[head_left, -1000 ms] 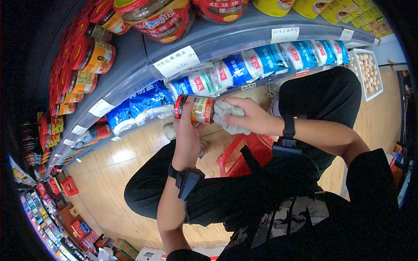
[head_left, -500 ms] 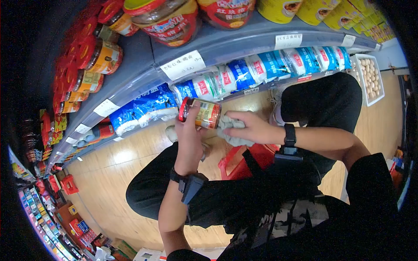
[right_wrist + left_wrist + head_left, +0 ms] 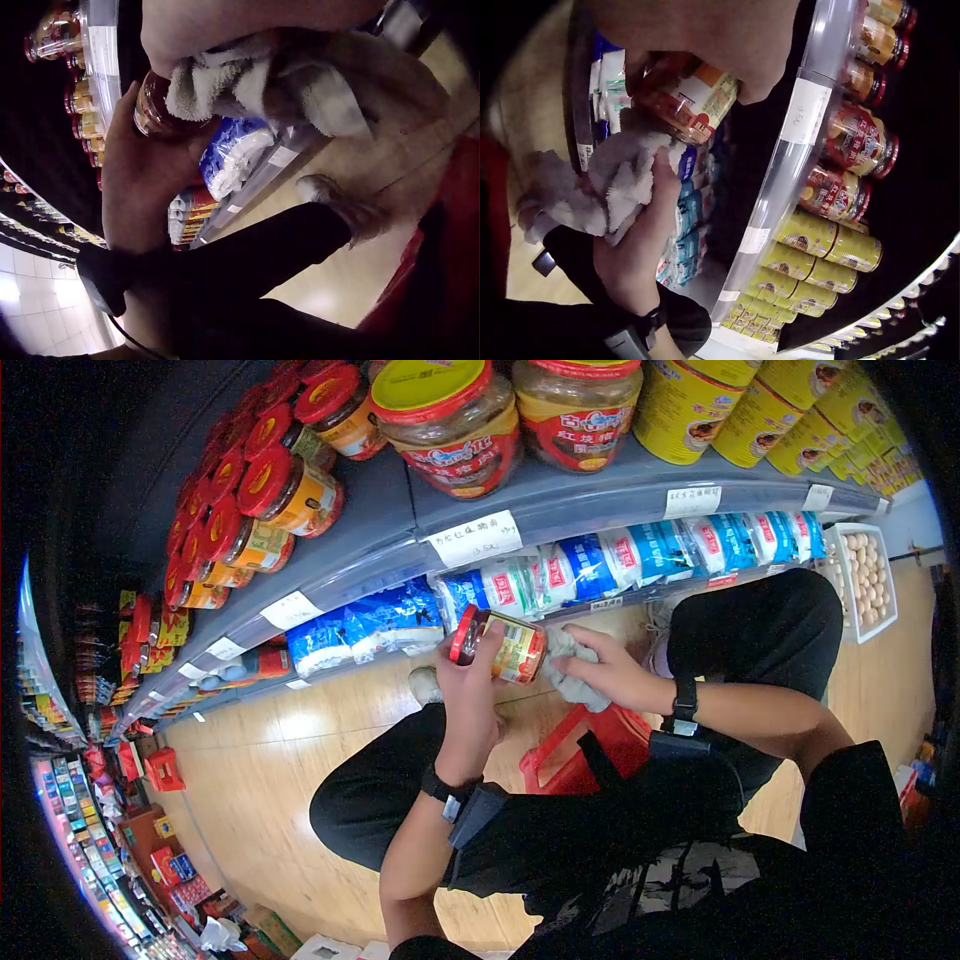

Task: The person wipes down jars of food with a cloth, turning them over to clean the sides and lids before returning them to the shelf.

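A glass jar with a red lid and a yellow-red label lies tilted in my left hand, whose fingers and thumb grip it near the lid. My right hand holds a crumpled grey cloth close to the jar's base. In the left wrist view the cloth hangs bunched from the right hand, just below the jar. The right wrist view shows the cloth covering part of the jar, with the left hand behind.
Red-lidded jars and yellow cans stand on the upper shelf. Blue and white bags fill the lower shelf. A red basket sits on the floor between the legs, and a white tray of eggs is at the right.
The head view has shifted, showing more of the upper shelf. Both hands still hold the jar and the cloth; the jar's tilt has changed slightly.
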Motion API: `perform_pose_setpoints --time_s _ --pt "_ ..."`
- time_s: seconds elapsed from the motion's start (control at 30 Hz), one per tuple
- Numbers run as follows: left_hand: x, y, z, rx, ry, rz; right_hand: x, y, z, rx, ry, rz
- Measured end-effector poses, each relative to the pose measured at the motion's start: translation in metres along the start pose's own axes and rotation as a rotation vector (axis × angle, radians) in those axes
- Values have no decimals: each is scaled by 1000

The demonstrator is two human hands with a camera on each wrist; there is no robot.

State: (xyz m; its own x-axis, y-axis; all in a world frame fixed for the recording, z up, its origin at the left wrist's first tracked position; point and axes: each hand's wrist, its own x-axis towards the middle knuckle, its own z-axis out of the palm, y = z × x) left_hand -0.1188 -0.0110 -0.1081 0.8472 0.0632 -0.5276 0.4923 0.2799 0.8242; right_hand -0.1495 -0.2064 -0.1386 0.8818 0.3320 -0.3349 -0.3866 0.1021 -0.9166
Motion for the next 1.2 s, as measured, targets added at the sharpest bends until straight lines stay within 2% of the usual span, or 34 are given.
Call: perform_pose_setpoints --time_s 0.03,0.1,0.23,0.3,0.43,0.5,0.57,0.63,0.67,0.77,0.93,0.97,1.03,1.07,1.2 --pt "-1 0 0 -1 -1 -2 -1 -1 0 -1 1 2" --pt "-2 1 1 38 -16 16 -3 -5 -1 -207 -163 43" --pt "2 3 2 141 37 84 -9 -15 2 -90 -175 72" --pt "-3 14 8 148 65 94 -4 -9 -3 -27 -107 -14" --pt "-6 29 3 287 94 149 6 -7 -9 179 34 -25" --pt "-19 46 -1 450 63 337 9 -16 -13 195 124 -63" --pt "-40 80 3 481 22 503 10 -20 -13 277 167 -61" --pt "-53 118 4 672 97 704 11 -24 -15 161 164 -61" --pt "-53 131 6 626 121 806 12 -24 -15 162 159 -70" --pt "-46 183 14 828 227 1015 15 -20 -12 101 127 -146" --pt "1 210 23 871 328 1238 17 -31 -9 132 123 -153" --pt "8 206 26 892 382 1217 16 -34 -8 145 135 -124" --pt "19 199 32 925 365 1174 18 -35 -6 134 136 -145" --pt "29 192 33 1004 441 1219 19 -37 -4 113 139 -168" --pt "39 189 40 1114 459 1234 22 -54 9 72 127 -188"
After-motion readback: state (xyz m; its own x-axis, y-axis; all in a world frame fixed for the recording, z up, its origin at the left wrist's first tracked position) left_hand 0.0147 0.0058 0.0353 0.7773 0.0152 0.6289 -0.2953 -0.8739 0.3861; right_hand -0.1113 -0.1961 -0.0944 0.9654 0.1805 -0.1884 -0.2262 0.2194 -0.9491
